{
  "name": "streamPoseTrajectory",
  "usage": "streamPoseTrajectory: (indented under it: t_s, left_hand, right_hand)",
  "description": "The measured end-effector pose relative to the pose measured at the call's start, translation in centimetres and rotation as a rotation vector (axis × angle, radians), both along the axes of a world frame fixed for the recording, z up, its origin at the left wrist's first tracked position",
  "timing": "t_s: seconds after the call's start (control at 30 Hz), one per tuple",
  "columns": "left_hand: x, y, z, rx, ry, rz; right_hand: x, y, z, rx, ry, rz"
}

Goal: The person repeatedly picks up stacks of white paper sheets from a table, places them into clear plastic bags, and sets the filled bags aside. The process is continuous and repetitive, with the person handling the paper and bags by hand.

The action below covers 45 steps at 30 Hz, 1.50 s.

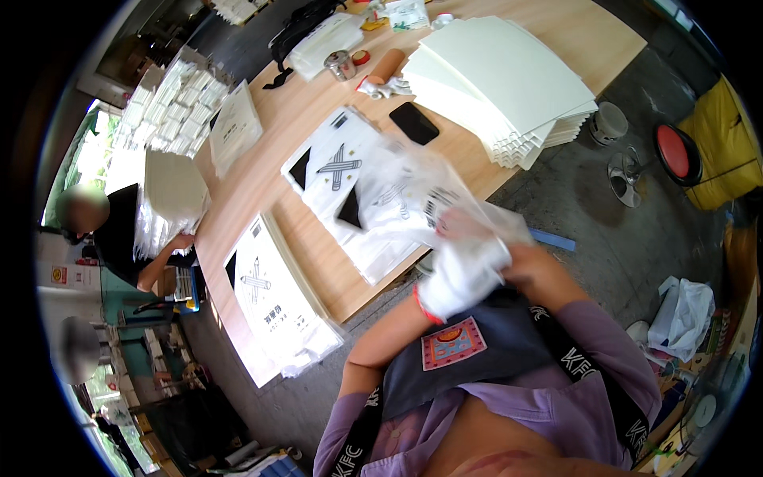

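Observation:
A clear plastic bag (405,179) with black print is lifted at the table's near edge, rumpled and partly blurred. My left hand (465,280), in a white glove with a red cuff, is closed on the bag's near end. My bare right hand (459,226) reaches across in front of the left and shows hazily through the film, its fingers smeared by motion. Under the bag lies a stack of printed plastic packages (338,163) with a pencil drawing and black corners. Left of it, another stack of the same packages (266,294) overhangs the table edge.
Fanned white sheets (509,75) are piled on the wooden table (278,183) at the right. A black phone (414,123), a glove (385,87), a brown roll (387,65) and a metal can (340,65) lie farther back. At the left a person (119,230) stands by stacked packages (171,191).

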<state>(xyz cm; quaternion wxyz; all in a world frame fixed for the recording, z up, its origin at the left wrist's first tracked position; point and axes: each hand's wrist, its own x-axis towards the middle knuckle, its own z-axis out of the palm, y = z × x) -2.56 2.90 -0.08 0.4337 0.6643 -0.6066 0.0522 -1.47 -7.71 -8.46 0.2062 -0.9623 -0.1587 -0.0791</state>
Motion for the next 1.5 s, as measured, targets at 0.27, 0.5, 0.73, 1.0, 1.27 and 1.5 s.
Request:
streamPoseTrajectory:
  t_s: [0.27, 0.5, 0.73, 1.0, 1.27, 1.5]
  left_hand:
    - [7.2, 0.1, -8.1, 0.025, 0.231, 0.427]
    - [8.9, -1.6, -8.3, 0.217, 0.563, 0.337]
    - [9.6, -8.2, -6.9, 0.086, 0.928, -0.01]
    - [12.7, -6.7, -7.0, 0.026, 1.449, 0.127]
    - [12.9, -1.4, -7.4, 0.306, 0.572, 0.008]
    - [5.3, -3.9, -4.2, 0.321, 0.43, -0.051]
  right_hand:
    - [-2.0, -7.8, 1.7, -0.02, 0.337, -0.218]
    - [-2.9, -18.6, 6.7, -0.387, -0.211, -0.635]
    - [-2.4, -21.0, 7.7, -0.51, -0.524, -0.36]
    - [-8.5, -11.8, 10.2, -0.016, -0.496, -0.408]
    - [-6.7, -12.2, 2.6, 1.249, -0.004, -0.395]
    - [-5.9, -9.4, 3.6, 0.726, -0.053, -0.736]
